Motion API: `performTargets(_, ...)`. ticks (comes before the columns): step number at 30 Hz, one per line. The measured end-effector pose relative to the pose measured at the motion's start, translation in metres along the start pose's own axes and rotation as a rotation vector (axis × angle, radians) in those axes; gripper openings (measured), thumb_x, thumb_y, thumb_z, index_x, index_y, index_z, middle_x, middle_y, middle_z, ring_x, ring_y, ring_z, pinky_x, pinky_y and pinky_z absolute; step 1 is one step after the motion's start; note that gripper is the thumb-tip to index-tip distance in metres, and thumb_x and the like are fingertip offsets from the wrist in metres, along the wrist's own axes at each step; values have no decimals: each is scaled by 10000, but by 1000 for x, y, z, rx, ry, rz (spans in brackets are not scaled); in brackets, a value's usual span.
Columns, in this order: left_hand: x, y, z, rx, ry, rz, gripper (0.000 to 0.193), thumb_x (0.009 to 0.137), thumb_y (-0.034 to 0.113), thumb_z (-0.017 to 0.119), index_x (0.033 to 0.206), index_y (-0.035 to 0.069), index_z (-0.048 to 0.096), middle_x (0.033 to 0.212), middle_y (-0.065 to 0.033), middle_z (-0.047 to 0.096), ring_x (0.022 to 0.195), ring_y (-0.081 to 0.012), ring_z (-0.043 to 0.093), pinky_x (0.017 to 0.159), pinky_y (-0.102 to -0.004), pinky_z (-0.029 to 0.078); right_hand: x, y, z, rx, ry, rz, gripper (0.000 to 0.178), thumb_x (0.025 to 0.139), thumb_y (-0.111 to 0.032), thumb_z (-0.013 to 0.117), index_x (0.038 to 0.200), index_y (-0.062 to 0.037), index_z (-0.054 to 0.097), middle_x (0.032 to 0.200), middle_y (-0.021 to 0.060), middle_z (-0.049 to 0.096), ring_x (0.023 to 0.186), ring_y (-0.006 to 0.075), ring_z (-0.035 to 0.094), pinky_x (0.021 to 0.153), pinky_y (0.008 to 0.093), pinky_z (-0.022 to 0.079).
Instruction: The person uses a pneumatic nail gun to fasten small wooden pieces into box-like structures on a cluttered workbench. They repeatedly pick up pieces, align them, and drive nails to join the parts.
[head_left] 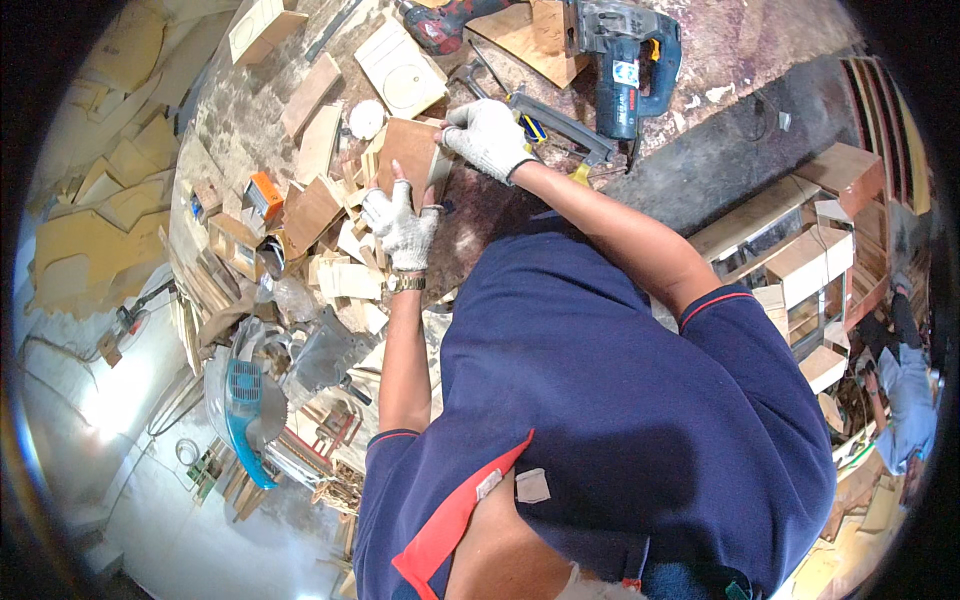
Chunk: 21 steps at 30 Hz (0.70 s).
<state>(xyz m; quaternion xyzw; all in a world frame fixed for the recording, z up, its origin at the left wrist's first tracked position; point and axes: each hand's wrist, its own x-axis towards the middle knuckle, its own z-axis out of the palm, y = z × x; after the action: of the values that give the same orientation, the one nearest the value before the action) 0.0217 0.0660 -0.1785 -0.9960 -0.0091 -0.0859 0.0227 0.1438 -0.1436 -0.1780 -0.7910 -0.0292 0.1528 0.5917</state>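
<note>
A small wooden block with a brown face and pale edges is held up over the cluttered workbench. My left hand, in a white fingerless glove, grips its near end, with fingers on the brown face and the thumb by its right side. At the block's right edge is my right hand, gloved the same way. Its fingers are pinched together and touch that edge; whatever is between them is too small or hidden to tell. A pale wooden box piece with a ring-shaped cut lies just beyond the block.
A blue jigsaw and a clamp lie beyond my right hand, a red-and-black power tool at the far edge. Wood offcuts crowd the left, with an orange box and a teal circular saw. Wooden frames stand right, near another person.
</note>
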Motion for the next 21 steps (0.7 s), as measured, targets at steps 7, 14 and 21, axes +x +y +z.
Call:
performTargets(7,1,0,-1,-19,-9,0,836,875,456,841,1616,225,529,1465,-303,529,1265,-468,545,1046,-582,439,0,-2,-2,-8,8,-10,316,857,-351,767,935,-52,834,850,227,756,799,392,756,772,466,587)
performTargets(14,-1,0,0,0,-25,-10,819,883,477,830,1604,219,540,1470,-295,537,1305,-479,543,1050,-597,433,-1,-4,-1,-47,41,-20,307,850,-340,770,917,-47,831,818,203,761,757,343,759,746,426,586)
performTargets(21,0,-1,2,29,10,12,842,884,493,816,1632,248,516,1365,-294,601,1215,-450,582,1010,-573,454,-2,-9,-4,-86,-28,82,281,872,-335,797,878,-56,836,732,155,753,673,235,738,686,375,567)
